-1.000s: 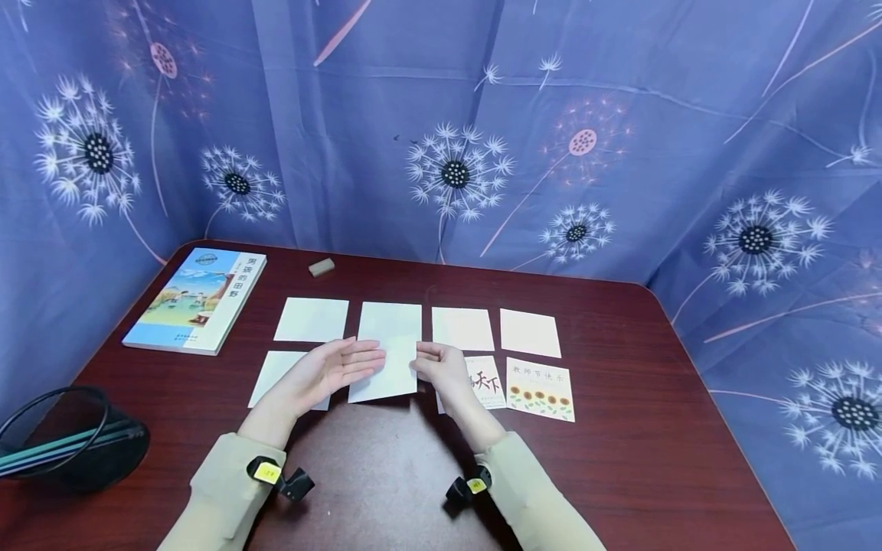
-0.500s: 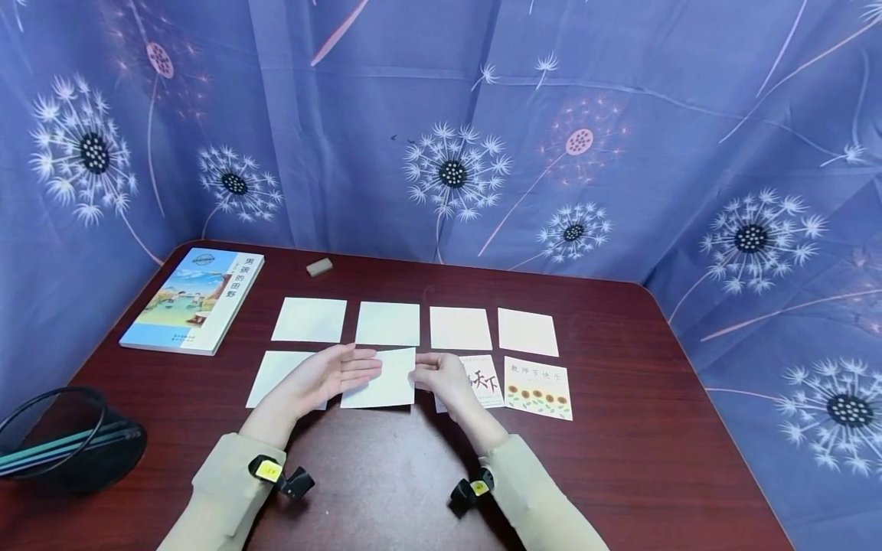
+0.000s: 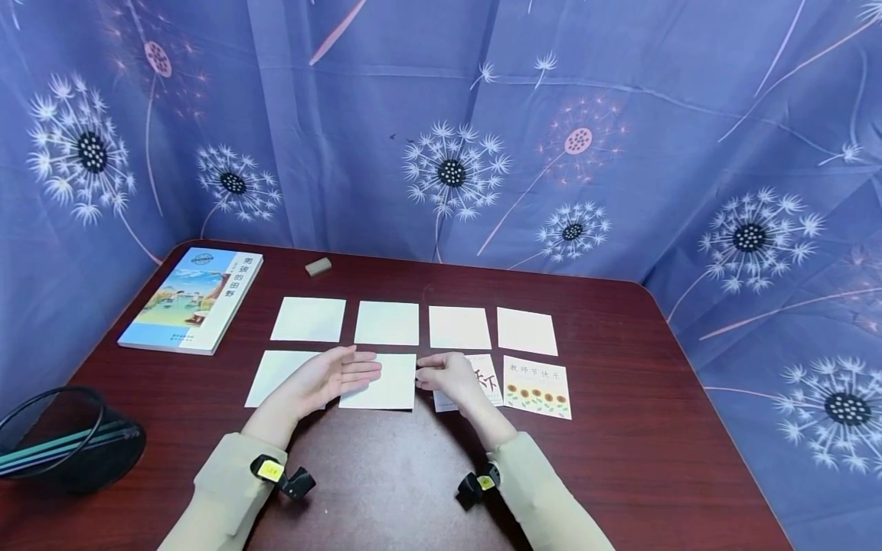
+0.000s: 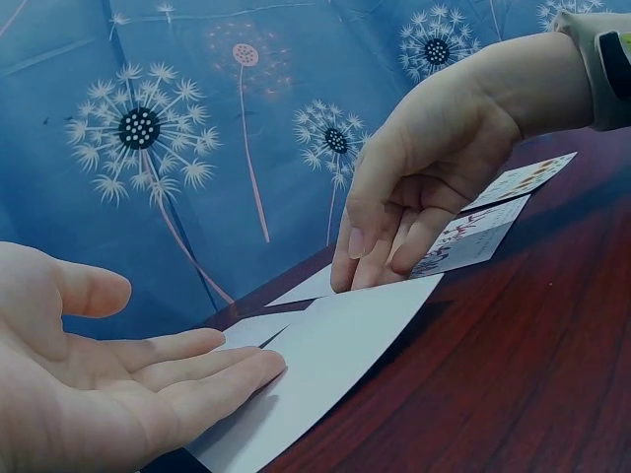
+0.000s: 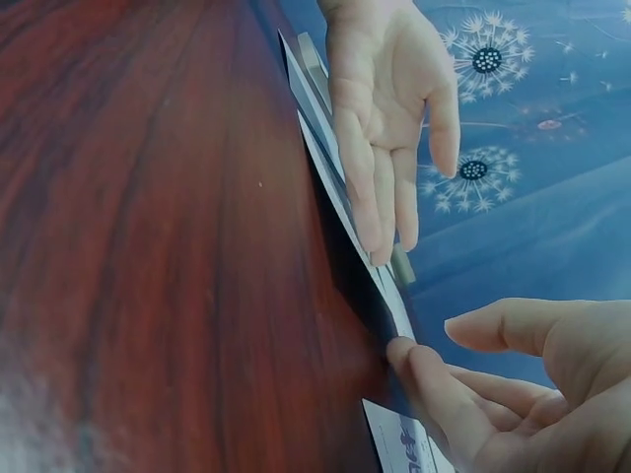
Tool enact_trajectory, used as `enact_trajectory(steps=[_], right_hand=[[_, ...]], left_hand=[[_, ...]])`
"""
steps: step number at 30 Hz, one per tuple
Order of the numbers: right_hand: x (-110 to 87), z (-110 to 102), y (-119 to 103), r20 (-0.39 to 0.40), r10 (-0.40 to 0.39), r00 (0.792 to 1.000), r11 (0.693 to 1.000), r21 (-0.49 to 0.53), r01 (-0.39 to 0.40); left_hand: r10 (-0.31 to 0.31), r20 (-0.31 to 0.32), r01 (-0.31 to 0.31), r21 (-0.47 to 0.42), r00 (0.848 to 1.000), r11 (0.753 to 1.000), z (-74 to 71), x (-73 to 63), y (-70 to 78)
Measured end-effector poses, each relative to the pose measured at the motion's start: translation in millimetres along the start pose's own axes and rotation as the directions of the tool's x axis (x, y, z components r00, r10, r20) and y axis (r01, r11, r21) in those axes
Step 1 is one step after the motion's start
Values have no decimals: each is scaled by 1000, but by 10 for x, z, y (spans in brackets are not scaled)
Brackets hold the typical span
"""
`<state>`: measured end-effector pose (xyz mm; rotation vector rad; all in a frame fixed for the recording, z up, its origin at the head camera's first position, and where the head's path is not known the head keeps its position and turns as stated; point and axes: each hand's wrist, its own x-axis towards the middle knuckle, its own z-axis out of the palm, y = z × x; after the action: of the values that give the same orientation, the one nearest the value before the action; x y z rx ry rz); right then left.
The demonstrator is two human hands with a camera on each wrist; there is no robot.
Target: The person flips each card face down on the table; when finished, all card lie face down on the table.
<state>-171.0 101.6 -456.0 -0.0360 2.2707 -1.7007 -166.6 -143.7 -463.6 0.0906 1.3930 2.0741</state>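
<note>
A white card (image 3: 386,383) is the second from the left in the front row on the table, blank side showing. My left hand (image 3: 329,375) is at its left edge, fingers straight and palm turned toward it, covering part of the front-left blank card (image 3: 274,375). At the card's right edge, my right hand (image 3: 451,380) touches with loosely bent fingertips; in the right wrist view its thumb (image 5: 493,327) stands apart from the fingers. Beneath the right hand lies a card with red brush characters (image 3: 491,386), partly hidden. To its right is a sunflower card (image 3: 537,389).
Behind, a row of blank cards includes one at the left (image 3: 308,319) and one at the right (image 3: 527,331). A book (image 3: 193,300) and an eraser (image 3: 318,266) lie at the back left. A black pen holder (image 3: 103,451) stands front left. Patterned curtain (image 3: 344,153) surrounds the table.
The white card between the hands has come down and toward me into the front row, uncovering the blank card behind it. The right hand has moved slightly right and its fingers have loosened.
</note>
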Motion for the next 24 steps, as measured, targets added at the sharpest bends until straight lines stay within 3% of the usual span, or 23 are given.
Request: enact_trajectory(steps=[5,11,16,24], right_hand=[[-3,-23,-10,-8,0,1000,998,56,1],[3,-125,9,-8,-24,1000,1000,18,24],[1,-291,30,-77,-19,997,999,-43,16],[-32,-698,74,-213,-24,977,991,-137,-5]], left_hand=[[-3,-12,3,0,1000,1000,4,6,-1],[20,-19,-20,-16,1000,1000,86,25,-26],[27,-47,-27,-3,999,1000,258,110,-76],[12,-89,-17,-48,996,999,598,378,-130]])
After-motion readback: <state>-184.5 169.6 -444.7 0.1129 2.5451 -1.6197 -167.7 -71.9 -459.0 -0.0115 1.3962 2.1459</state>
